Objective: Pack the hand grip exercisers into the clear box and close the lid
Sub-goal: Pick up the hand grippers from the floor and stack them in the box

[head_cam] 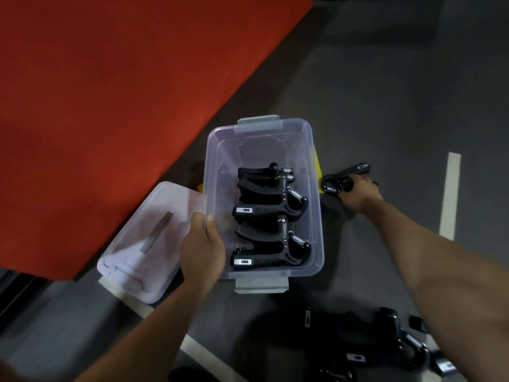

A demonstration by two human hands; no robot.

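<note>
Black hand grip exercisers (271, 216) lie stacked in the clear box (316, 230) on the grey floor (385, 92). Its lid (148, 241) rests off just to its left, beside a red mat (110, 78). The left hand (202, 249) grips the box's left wall. The right hand (358, 193) has its fingers closed on another exerciser (341, 179) just right of the box. More exercisers (385, 346) lie nearer.

Dark grey floor (371, 78) with white painted lines (449, 194). Resting on it: a red mat (110, 92) beyond the left hand (202, 249); the clear box (316, 216) beside that hand; its lid (148, 244) to the hand's left; loose black hand grip exercisers (385, 346) nearer than the right hand (358, 193).
</note>
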